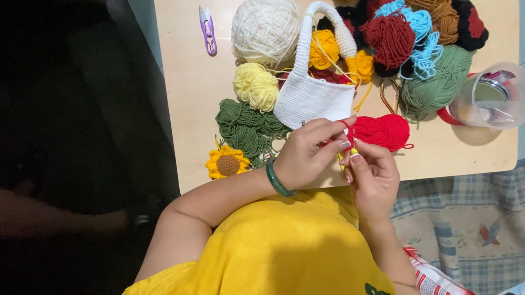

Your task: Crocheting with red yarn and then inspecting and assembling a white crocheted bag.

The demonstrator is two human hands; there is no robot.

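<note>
Hands: both meet at the near edge of the table, just above the person's yellow garment [272, 260].
Left hand [306, 156]: fingers curled closed in a pinch on a strand of red yarn [344, 123] looped over the index finger; a green bangle [274, 178] sits on the wrist.
Right hand [374, 176]: fingers folded shut around a thin yellow-handled crochet hook [343, 155], of which only a short piece shows between the two hands.
Red crochet piece [383, 132]: small flat red knitted shape lying on the table near its near edge, touching the fingertips of both hands.
White bag [313, 93]: small white crocheted bag with an arched handle, just beyond the left hand, towards the middle of the table.
Green leaves [245, 127]: dark green crocheted pieces left of the bag.
Sunflower [227, 162]: yellow crocheted flower with a brown centre, by the near left corner.
Pale yarn: a cream ball [265, 28] near the far edge and a pale yellow crocheted flower [256, 86] below it.
Snips [208, 29]: small purple thread cutter by the far left corner.
Yarn heap [420, 32]: red, brown, blue, black and green yarn piled at the far right.
Tub [497, 96]: clear round plastic container at the right edge.
</note>
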